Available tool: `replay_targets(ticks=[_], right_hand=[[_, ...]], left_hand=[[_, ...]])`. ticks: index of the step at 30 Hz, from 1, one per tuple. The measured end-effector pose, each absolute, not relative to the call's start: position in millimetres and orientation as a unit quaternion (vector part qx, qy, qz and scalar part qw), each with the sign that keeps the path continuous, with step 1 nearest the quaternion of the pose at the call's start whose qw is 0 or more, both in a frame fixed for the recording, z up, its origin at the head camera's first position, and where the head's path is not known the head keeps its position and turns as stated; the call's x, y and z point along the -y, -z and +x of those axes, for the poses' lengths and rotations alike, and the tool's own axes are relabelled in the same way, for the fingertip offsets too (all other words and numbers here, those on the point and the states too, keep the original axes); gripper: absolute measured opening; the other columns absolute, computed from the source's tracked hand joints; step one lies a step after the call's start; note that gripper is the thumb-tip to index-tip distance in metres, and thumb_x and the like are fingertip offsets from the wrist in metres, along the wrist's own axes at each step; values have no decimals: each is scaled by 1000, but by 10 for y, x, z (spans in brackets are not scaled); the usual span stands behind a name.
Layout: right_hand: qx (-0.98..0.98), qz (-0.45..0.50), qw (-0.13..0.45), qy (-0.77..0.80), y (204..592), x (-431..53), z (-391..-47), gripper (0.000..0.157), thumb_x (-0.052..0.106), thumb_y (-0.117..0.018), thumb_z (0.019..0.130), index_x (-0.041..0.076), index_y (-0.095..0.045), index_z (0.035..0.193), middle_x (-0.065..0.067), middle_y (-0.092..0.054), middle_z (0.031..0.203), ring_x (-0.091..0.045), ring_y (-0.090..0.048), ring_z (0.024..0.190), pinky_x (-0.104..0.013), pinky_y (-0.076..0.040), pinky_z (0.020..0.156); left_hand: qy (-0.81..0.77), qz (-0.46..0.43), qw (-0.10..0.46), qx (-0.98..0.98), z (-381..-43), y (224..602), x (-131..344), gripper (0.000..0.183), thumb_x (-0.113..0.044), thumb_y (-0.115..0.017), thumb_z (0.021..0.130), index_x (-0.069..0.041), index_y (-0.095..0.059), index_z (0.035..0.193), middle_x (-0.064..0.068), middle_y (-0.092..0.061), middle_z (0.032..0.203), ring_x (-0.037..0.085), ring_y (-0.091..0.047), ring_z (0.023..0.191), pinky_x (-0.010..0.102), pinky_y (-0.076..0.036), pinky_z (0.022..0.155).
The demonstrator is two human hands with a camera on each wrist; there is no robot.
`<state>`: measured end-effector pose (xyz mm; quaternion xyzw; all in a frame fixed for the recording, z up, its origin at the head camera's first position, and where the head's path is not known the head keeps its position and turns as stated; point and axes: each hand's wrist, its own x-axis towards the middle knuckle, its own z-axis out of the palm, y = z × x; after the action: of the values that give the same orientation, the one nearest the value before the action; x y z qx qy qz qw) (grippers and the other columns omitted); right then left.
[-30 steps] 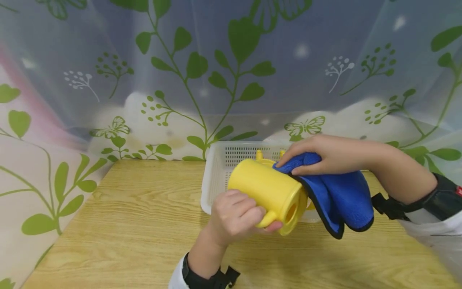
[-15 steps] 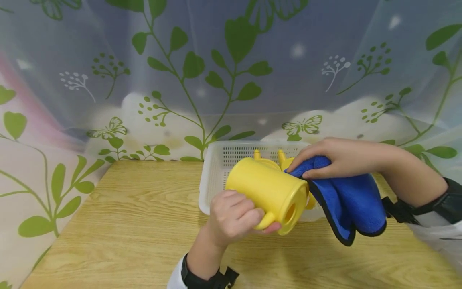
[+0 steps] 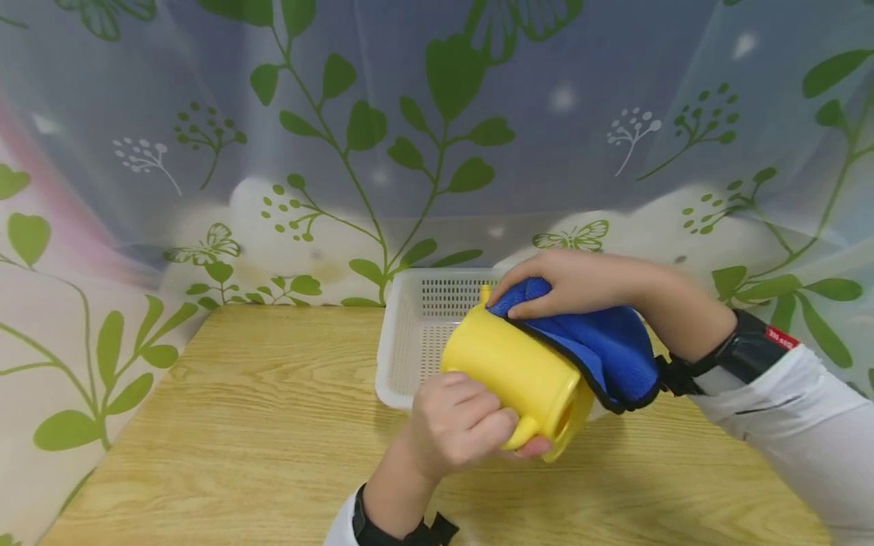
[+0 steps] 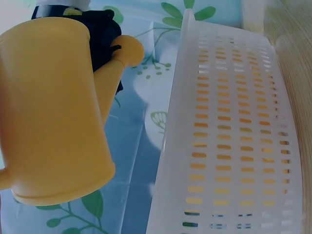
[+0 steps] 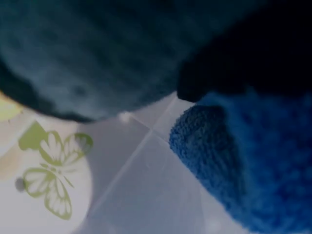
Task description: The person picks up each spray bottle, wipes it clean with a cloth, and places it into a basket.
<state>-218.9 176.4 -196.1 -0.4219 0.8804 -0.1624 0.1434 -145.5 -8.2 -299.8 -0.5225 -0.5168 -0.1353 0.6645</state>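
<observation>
My left hand grips the handle of a yellow watering can, which lies tilted on its side in the air in front of a basket. Its spout with a round end shows in the left wrist view. Held under the fingers and thumb of my right hand is a blue cloth with black edging, laid against the can's upper side and hanging down past its end. Blue cloth fills much of the right wrist view.
A white perforated basket stands behind the can on the wooden table, with yellow things showing through its slots in the left wrist view. A patterned curtain closes off the back.
My right hand moved right with the cloth, then swept back left along the can toward its far end. The can has shifted slightly right and down in my left hand.
</observation>
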Motion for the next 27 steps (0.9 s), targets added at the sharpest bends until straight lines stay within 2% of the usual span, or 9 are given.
replay_targets(ticks=[4, 9, 15, 19, 27], right_hand=[[-878, -422, 141, 175, 2021, -1736, -2251, 27, 35, -57, 90, 26, -60, 115, 1, -59, 120, -14, -50, 109, -42, -42, 92], [-872, -421, 165, 189, 1996, -1837, -2224, 28, 33, -57, 90, 25, -60, 117, 0, -59, 120, -14, -52, 108, -41, -43, 91], [-879, -408, 180, 171, 1920, -1999, -2070, 28, 36, -57, 89, 30, -58, 117, 3, -60, 118, -11, -54, 103, -38, -45, 86], [-877, -411, 186, 165, 1901, -2136, -1938, 27, 39, -54, 91, 33, -57, 117, 4, -58, 120, -14, -50, 110, -42, -43, 91], [-866, -438, 172, 168, 1868, -2301, -1844, 24, 35, -53, 92, 31, -58, 116, 6, -60, 117, -12, -52, 107, -37, -45, 87]], left_hand=[[143, -512, 668, 521, -1482, 2999, 108, 38, -36, -62, 83, -17, -42, 57, -12, -35, 49, -1, -27, 42, 9, -21, 44], [145, -508, 674, 517, -1517, 2998, 127, 38, -36, -61, 84, -17, -43, 57, -12, -37, 48, -1, -29, 42, 9, -21, 43], [149, -504, 676, 517, -1534, 2989, 154, 38, -35, -60, 85, -16, -45, 56, -11, -38, 47, -1, -30, 42, 10, -21, 43], [146, -506, 680, 511, -1536, 2986, 170, 38, -35, -60, 85, -16, -45, 57, -12, -37, 47, -1, -29, 42, 10, -20, 42], [143, -498, 694, 500, -1530, 2978, 166, 37, -35, -62, 84, -17, -45, 57, -13, -37, 47, -2, -27, 42, 10, -20, 43]])
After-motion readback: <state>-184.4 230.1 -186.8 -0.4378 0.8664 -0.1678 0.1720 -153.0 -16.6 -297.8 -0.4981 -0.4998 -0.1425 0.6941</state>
